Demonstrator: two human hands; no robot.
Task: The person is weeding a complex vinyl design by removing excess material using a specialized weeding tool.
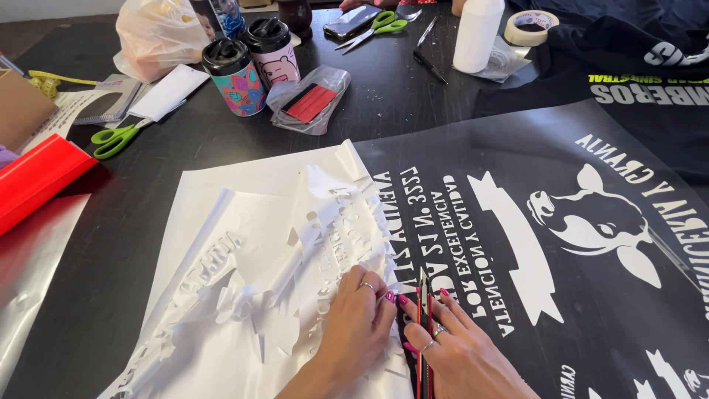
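Two tumblers (251,63), scissors (118,137) beyond peeled vinyl (258,258).

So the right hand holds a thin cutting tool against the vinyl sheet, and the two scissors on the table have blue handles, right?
Not quite: the head view shows both scissors with green handles. The right hand does hold the thin cutting tool against the vinyl sheet.

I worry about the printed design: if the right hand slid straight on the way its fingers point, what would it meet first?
Probably the white mirrored lettering on the dark transfer sheet, directly ahead of the right hand and its red-handled cutter.
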